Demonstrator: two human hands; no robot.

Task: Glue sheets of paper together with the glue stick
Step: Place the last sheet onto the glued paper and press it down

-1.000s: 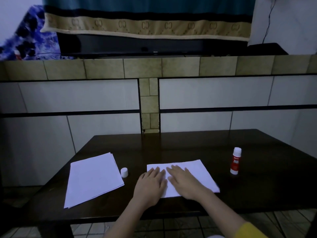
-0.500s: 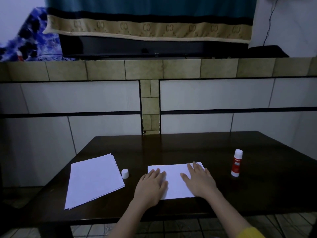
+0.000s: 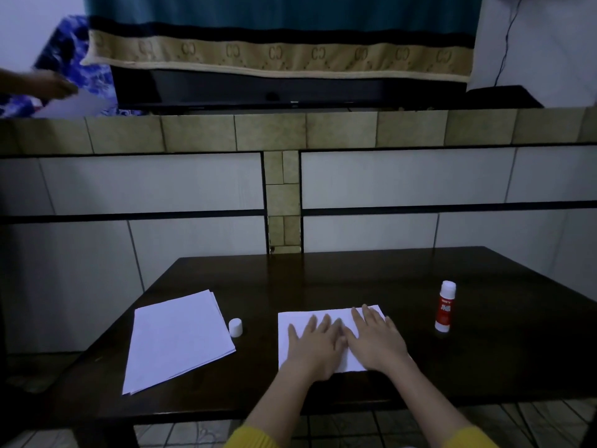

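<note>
At table centre, head view: left hand (image 3: 311, 345) and right hand (image 3: 376, 339) press flat, fingers released, on the glued sheets (image 3: 297, 321). Paper: light, limp, creases easily; lift by a corner. Glue stick (image 3: 445, 307) stands uncapped, right.

Dark wooden surface (image 3: 323, 279) carries: paper stack (image 3: 177, 341) at left; white cap (image 3: 235, 327) just beside it; single white sheet (image 3: 310, 321) centrally; glue stick (image 3: 445, 306) upright at right.
</note>
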